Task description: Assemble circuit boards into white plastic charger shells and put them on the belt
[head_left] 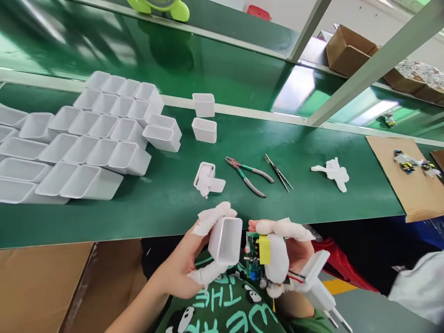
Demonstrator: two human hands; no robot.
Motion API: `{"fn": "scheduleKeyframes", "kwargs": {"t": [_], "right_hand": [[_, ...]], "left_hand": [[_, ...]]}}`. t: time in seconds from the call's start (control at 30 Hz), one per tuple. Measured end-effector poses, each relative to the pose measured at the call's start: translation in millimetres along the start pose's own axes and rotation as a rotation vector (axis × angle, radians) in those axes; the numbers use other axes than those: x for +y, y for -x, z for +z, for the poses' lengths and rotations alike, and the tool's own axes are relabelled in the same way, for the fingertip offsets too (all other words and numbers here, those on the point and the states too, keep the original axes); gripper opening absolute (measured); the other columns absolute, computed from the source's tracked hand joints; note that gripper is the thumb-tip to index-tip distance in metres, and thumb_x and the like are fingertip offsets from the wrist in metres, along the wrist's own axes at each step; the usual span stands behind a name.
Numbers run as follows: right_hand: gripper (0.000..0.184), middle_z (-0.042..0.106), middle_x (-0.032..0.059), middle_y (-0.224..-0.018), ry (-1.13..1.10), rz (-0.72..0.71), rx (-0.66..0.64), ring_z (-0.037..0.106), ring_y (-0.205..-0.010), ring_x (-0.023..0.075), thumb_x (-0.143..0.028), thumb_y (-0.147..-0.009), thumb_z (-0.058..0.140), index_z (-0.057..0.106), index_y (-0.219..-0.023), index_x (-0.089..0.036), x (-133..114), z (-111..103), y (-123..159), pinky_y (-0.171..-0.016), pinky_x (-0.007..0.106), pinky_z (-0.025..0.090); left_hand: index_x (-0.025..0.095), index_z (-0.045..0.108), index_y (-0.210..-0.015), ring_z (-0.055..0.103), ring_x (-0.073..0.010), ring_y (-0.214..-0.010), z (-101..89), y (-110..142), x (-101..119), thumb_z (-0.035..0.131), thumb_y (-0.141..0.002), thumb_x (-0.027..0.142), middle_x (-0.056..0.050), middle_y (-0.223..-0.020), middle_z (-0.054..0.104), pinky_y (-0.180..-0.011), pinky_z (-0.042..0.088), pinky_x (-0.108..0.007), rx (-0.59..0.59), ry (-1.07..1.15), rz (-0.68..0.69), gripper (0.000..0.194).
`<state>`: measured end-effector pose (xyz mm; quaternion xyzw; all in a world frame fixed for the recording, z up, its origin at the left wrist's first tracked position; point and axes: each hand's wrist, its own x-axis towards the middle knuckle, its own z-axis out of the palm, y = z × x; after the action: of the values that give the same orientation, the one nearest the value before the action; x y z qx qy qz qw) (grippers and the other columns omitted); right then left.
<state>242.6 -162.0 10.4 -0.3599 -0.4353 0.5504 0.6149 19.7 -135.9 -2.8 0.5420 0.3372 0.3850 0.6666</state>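
Observation:
My left hand is closed around a white plastic case, its open end turned up and its inside showing. In my right hand is a green circuit board with a yellow component, gripped between taped fingers. Red and black wires run from the board to a white two-pin plug piece, which hangs beside that hand. Board and case are apart, side by side at the bench's front edge. White tape or finger covers wrap several fingers of both hands.
Rows of white cases fill the bench's left side. Pliers, tweezers, a small white plastic part and crumpled white material lie ahead. Cardboard with circuit boards is at right. Another person's sleeve shows lower right.

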Motion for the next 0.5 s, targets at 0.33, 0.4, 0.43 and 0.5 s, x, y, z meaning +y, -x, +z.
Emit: {"fn": "scheduleKeyframes", "kwargs": {"t": [0.33,0.4,0.43,0.5], "right_hand": [[0.075,0.077,0.0039,-0.122,-0.028,-0.028,0.150,0.072,-0.115,0.0287,-0.040,-0.057,0.098,0.068,-0.126,-0.038,20.2,11.7,0.1,-0.104,0.042,0.058],[0.080,0.076,0.0030,-0.122,-0.009,-0.006,0.131,0.071,-0.117,0.0292,-0.042,-0.054,0.099,0.067,-0.128,-0.038,25.6,7.2,12.1,-0.102,0.041,0.058],[0.082,0.077,0.0030,-0.120,-0.005,-0.005,0.099,0.072,-0.115,0.0293,-0.042,-0.053,0.099,0.067,-0.128,-0.037,25.6,4.9,16.9,-0.101,0.040,0.059],[0.080,0.078,0.0032,-0.116,0.003,0.004,0.034,0.074,-0.108,0.0295,-0.043,-0.053,0.098,0.069,-0.127,-0.036,19.8,0.5,22.1,-0.097,0.041,0.061]], "left_hand": [[0.024,0.068,-0.116,0.069,-0.0224,-0.061,49.9,-29.7,-16.9,0.062,-0.083,0.077,-0.006,-0.079,0.075,-0.043,0.052,-0.027,0.506,0.567,-0.101,0.063],[0.025,0.067,-0.118,0.067,-0.0202,-0.059,52.7,-28.6,-19.7,0.068,-0.078,0.076,-0.002,-0.071,0.070,-0.043,0.052,-0.025,0.579,0.562,-0.129,0.065],[0.025,0.068,-0.117,0.065,-0.0184,-0.055,52.5,-27.3,-19.9,0.070,-0.077,0.075,0.000,-0.068,0.067,-0.042,0.050,-0.023,0.571,0.578,-0.148,0.064],[0.024,0.068,-0.113,0.057,-0.0141,-0.045,50.4,-24.4,-17.9,0.071,-0.075,0.076,0.003,-0.061,0.061,-0.035,0.043,-0.021,0.516,0.619,-0.190,0.064]]}}
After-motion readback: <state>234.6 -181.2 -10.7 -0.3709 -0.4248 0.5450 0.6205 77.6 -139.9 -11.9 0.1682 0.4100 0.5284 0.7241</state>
